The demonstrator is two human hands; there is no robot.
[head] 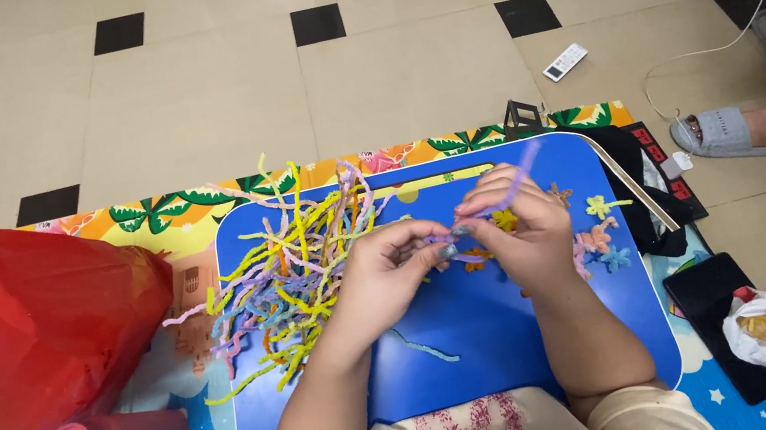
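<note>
Both hands are meeting over the middle of the blue counter (484,351). The left hand (389,270) is pinching one end of a lilac fuzzy stem (521,174) between thumb and fingertips; the right hand (519,230) is closing its grip on the same stem, which is rising past the fingers and curving up and away. Judged by that curve, the stem is light, soft on the surface and bendable, holding a bend once given; pinching close to the working point looks steadier than holding the free end. Just left of the hands, a loose pile of coloured stems (287,280) is lying tangled on the counter. To the right, small finished flower shapes (599,238) are resting near the counter's edge. A red bag (24,319) is sitting on the mat at far left.
</note>
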